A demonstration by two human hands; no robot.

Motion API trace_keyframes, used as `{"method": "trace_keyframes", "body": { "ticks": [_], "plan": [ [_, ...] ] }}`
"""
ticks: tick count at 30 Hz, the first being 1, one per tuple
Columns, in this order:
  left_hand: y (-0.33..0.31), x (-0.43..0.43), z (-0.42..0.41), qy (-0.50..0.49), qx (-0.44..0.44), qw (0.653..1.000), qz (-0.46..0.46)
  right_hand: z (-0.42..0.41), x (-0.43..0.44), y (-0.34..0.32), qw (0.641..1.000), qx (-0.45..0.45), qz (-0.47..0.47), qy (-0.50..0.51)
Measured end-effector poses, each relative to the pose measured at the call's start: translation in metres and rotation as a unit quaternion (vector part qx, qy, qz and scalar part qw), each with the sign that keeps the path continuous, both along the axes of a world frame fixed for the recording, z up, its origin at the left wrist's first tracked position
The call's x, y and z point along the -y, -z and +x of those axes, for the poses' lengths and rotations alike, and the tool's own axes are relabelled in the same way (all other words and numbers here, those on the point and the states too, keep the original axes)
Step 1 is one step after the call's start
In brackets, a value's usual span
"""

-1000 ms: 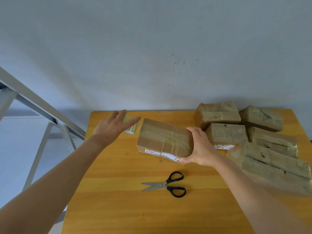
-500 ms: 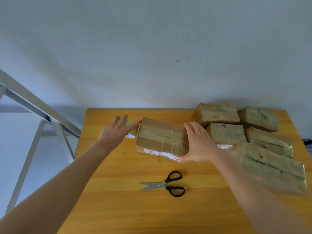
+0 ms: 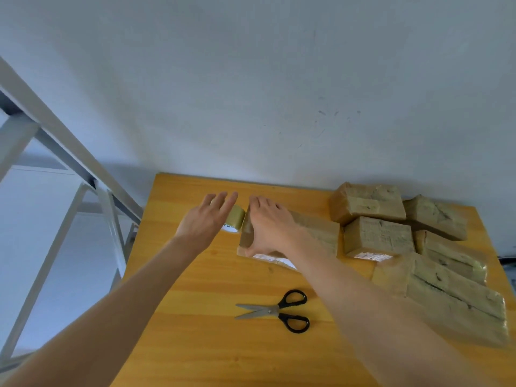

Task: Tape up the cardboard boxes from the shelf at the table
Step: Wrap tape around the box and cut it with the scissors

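Right hand point(image 3: 268, 227) laid flat, fingers straight, on the left end of the cardboard box point(image 3: 318, 233) near the far edge of the table point(image 3: 195, 344), likely steadying it. Left hand point(image 3: 206, 219) spread, gripping nothing, over the tape roll point(image 3: 236, 218) just beside: probably reaching.

You have six cardboard boxes point(image 3: 377, 236) on the counter point(image 3: 195, 344). Beside them you have one roll of tape point(image 3: 236, 219) and one pair of scissors point(image 3: 275, 310).

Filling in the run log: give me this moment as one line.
left hand: open, over tape roll | right hand: flat on box | scissors: untouched on table | other boxes: piled right
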State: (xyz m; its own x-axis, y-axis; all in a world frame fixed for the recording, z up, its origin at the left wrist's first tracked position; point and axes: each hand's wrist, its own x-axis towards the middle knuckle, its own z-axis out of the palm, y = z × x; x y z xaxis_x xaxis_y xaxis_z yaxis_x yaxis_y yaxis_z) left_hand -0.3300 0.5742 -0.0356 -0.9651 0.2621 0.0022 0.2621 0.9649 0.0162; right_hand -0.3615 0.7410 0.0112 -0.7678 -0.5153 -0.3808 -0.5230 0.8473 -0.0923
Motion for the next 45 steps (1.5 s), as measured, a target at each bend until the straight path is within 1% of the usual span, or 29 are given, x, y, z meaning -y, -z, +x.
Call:
{"method": "trace_keyframes", "body": {
  "ticks": [2, 4, 8, 10, 12, 14, 16, 17, 18, 20, 24, 28, 30, 33, 35, 37, 39, 40, 42, 45],
  "plan": [
    [-0.003, 0.003, 0.002, -0.003, -0.015, 0.999, 0.031, -0.001, -0.002, -0.009, 1.000, 0.000, -0.008, 0.003],
    [-0.010, 0.005, 0.002, -0.012, -0.033, 0.996, 0.087, -0.003, -0.005, -0.019, 1.000, -0.003, -0.023, 0.014],
    [-0.035, 0.007, -0.001, -0.043, -0.109, 0.976, 0.184, -0.004, -0.009, -0.042, 0.996, -0.012, -0.076, 0.043],
    [-0.048, 0.006, -0.003, -0.070, -0.148, 0.955, 0.247, -0.004, -0.013, -0.054, 0.992, -0.011, -0.111, 0.058],
    [-0.062, 0.002, -0.003, -0.110, -0.177, 0.919, 0.335, -0.004, -0.017, -0.063, 0.983, 0.004, -0.163, 0.078],
    [-0.075, -0.003, -0.004, -0.171, -0.162, 0.870, 0.432, -0.002, -0.021, -0.069, 0.969, 0.030, -0.224, 0.100],
    [-0.084, -0.007, -0.008, -0.230, -0.112, 0.822, 0.509, 0.002, -0.024, -0.069, 0.953, 0.055, -0.271, 0.119],
    [-0.087, -0.009, -0.009, -0.244, -0.087, 0.806, 0.533, 0.004, -0.026, -0.067, 0.948, 0.066, -0.285, 0.127],
    [-0.088, -0.011, -0.010, -0.247, -0.068, 0.796, 0.548, 0.006, -0.027, -0.064, 0.944, 0.075, -0.291, 0.133],
    [-0.088, -0.016, -0.009, -0.240, -0.036, 0.794, 0.557, 0.009, -0.030, -0.055, 0.942, 0.088, -0.293, 0.140],
    [-0.081, -0.029, -0.004, -0.212, 0.005, 0.819, 0.534, 0.015, -0.037, -0.039, 0.949, 0.100, -0.272, 0.124],
    [-0.078, -0.041, -0.003, -0.208, 0.002, 0.828, 0.521, 0.015, -0.042, -0.037, 0.962, 0.052, -0.243, 0.112],
    [-0.079, -0.044, -0.001, -0.190, 0.009, 0.837, 0.513, 0.014, -0.045, -0.037, 0.965, 0.038, -0.237, 0.107],
    [-0.088, -0.046, -0.001, -0.141, 0.009, 0.856, 0.497, 0.016, -0.054, -0.036, 0.963, 0.027, -0.245, 0.107],
    [-0.099, -0.044, -0.005, -0.120, 0.000, 0.876, 0.467, 0.017, -0.061, -0.034, 0.960, 0.032, -0.253, 0.113],
    [-0.108, -0.034, -0.011, -0.111, -0.043, 0.914, 0.387, 0.018, -0.071, -0.033, 0.958, 0.036, -0.257, 0.125],
    [-0.114, -0.018, -0.016, -0.106, -0.079, 0.957, 0.258, 0.019, -0.083, -0.032, 0.954, 0.041, -0.261, 0.140],
    [-0.115, -0.010, -0.017, -0.113, -0.077, 0.972, 0.189, 0.020, -0.088, -0.031, 0.952, 0.047, -0.265, 0.148],
    [-0.120, -0.004, -0.016, -0.124, -0.050, 0.988, 0.083, 0.022, -0.095, -0.030, 0.947, 0.059, -0.274, 0.159],
    [-0.117, -0.007, -0.014, -0.115, -0.037, 0.993, 0.016, 0.022, -0.097, -0.028, 0.944, 0.064, -0.281, 0.163]
  ]
}}
